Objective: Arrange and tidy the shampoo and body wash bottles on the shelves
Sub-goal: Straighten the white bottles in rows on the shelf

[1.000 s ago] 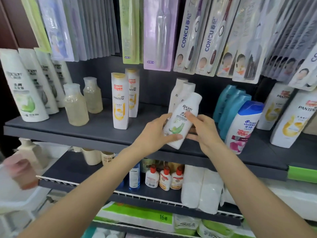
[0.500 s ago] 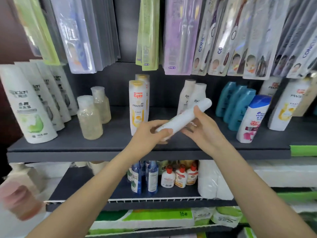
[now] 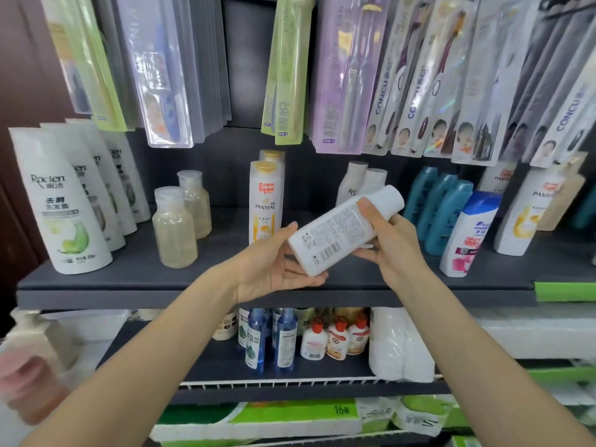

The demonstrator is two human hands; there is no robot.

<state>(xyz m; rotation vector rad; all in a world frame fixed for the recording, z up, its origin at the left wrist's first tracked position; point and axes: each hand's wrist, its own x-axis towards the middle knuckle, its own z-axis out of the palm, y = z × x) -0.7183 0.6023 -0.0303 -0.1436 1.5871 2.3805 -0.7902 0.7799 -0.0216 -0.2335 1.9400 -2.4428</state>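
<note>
Item held: one white bottle (image 3: 346, 230), centre of frame, tilted with its cap end up and to the right and its base down and to the left, printed back label and barcode facing the camera, carried in the air in front of the dark grey upper shelf (image 3: 225, 282). Left hand (image 3: 274, 267): forearm enters from the lower left and rises toward centre; palm turned up and toward the camera, fingers loosely curved under the bottle's base, thumb raised beside its lower edge, cradling rather than clamping. Right hand (image 3: 392, 243): forearm enters from the lower right; thumb laid across the label side near the neck, the other fingers wrapped behind the body, a firm grip on the upper half. Shelf stock, upper shelf, left to right: row of tall white Raclen bottles (image 3: 61, 204) at the left edge; two clear bottles of pale yellowish liquid (image 3: 175, 227); two white Pantene bottles with gold caps (image 3: 266, 201), one behind the other, just left of the held bottle; two white bottles (image 3: 361, 182) standing behind the held one; three teal bottles (image 3: 443, 214); a white bottle with a blue cap (image 3: 467, 233); further Pantene bottles (image 3: 522, 214) at the right. Above, upper half of frame: hanging toothbrush packs (image 3: 387, 75). Lower shelf, below centre: blue spray bottles (image 3: 271, 340), small white bottles with red caps (image 3: 335, 340), white wrapped rolls (image 3: 400, 346).
</note>
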